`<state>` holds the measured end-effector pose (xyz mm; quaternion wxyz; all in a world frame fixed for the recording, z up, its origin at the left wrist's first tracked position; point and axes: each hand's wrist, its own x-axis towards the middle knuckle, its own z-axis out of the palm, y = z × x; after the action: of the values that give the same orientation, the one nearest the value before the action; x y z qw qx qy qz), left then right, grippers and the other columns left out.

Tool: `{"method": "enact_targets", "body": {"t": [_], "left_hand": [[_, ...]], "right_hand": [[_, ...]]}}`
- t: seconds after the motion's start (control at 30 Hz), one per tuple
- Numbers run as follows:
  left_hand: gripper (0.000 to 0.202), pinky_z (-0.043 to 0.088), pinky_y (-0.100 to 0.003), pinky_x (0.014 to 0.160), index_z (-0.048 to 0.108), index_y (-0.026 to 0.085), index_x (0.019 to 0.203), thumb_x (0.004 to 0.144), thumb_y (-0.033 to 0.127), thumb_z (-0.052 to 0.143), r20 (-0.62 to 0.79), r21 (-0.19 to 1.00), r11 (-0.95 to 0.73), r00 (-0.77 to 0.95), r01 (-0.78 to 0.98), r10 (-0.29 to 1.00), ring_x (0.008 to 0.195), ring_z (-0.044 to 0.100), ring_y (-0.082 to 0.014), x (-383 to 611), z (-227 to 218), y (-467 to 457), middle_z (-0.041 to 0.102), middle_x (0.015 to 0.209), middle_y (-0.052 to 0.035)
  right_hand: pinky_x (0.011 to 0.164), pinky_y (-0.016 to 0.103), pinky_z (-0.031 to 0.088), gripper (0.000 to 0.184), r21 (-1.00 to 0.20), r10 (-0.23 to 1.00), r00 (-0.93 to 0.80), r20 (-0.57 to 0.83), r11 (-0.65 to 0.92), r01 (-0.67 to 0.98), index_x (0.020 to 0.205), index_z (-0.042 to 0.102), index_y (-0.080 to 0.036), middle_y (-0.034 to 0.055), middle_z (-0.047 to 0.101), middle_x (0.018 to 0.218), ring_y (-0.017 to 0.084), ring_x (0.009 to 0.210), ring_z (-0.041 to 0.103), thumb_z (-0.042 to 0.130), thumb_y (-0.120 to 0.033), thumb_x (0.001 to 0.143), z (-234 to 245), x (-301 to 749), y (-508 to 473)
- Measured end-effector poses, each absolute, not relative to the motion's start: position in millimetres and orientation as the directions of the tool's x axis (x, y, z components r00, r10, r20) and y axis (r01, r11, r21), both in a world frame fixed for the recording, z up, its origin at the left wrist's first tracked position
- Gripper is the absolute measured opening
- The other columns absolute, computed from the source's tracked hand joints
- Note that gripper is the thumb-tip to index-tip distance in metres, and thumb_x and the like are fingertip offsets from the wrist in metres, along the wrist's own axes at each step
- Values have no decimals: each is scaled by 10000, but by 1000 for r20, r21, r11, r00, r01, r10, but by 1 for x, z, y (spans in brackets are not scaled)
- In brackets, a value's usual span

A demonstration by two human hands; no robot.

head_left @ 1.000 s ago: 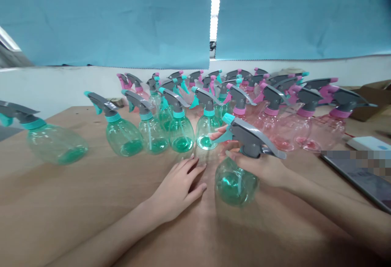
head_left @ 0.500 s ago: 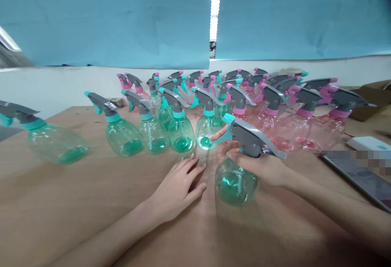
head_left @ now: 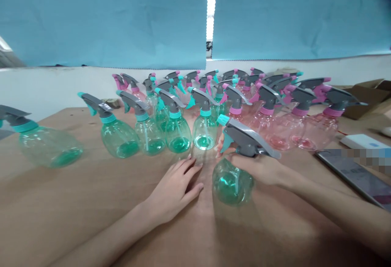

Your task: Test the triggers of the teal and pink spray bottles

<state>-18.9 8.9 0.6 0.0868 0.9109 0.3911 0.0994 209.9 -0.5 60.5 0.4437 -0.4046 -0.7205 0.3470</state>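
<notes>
The person's right hand [head_left: 256, 168] was closed firmly around the neck of a clear green-tinted plastic spray bottle [head_left: 232, 183] with a grey and turquoise trigger head, and this bottle leaned at the lower middle of the frame. The left hand [head_left: 174, 189] lay open on a light brown wooden table [head_left: 76, 202], holding nothing, just in front of a row of clear green plastic spray bottles [head_left: 177, 138]. To the right of that row stood many clear pink plastic spray bottles [head_left: 281, 134]. A dark tablet [head_left: 357, 177] lay at the right edge, and a blue cloth curtain [head_left: 100, 18] hung across the top of the frame
</notes>
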Motion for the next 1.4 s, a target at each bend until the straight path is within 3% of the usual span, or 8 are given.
{"method": "enact_targets", "body": {"t": [0.37,0.67,0.77,1.13,1.4], "left_hand": [[449,321,-498,1075,478,180,1350,966,411,454,126,240,-683,675,690,727,1346,355,-302,-19,0,10,446,1436,-122],[461,314,-473,1081,446,193,1376,969,409,451,128,218,-689,680,691,722,1354,347,-283,-19,0,9,444,1441,-112],[459,309,-478,1080,444,196,1379,969,404,451,138,225,-691,680,687,721,1353,348,-290,-19,-1,9,448,1439,-111],[469,312,-490,1080,453,181,1381,975,415,445,104,205,-683,679,701,727,1361,332,-293,-18,0,9,428,1452,-119],[478,314,-488,1081,450,163,1385,976,411,442,91,196,-683,681,704,727,1363,327,-290,-19,1,9,414,1460,-126]], "right_hand": [[615,307,534,349,-867,852,-352,388,467,173,997,600,-279,-42,611,681,150,631,615,499,-114,707,55,213,6],[665,299,533,449,-875,843,-368,393,466,131,1199,549,-274,-9,686,825,153,718,671,513,-134,775,53,212,7],[727,318,536,463,-879,849,-362,386,458,136,1212,545,-279,-5,682,846,176,816,676,515,-132,774,49,212,8],[672,337,540,449,-877,893,-261,366,425,226,1188,559,-314,-26,656,811,153,657,610,553,-131,778,53,207,3],[614,267,526,383,-841,868,-266,419,481,247,1179,545,-322,-13,654,1084,123,687,616,561,-174,826,50,208,4]]}}
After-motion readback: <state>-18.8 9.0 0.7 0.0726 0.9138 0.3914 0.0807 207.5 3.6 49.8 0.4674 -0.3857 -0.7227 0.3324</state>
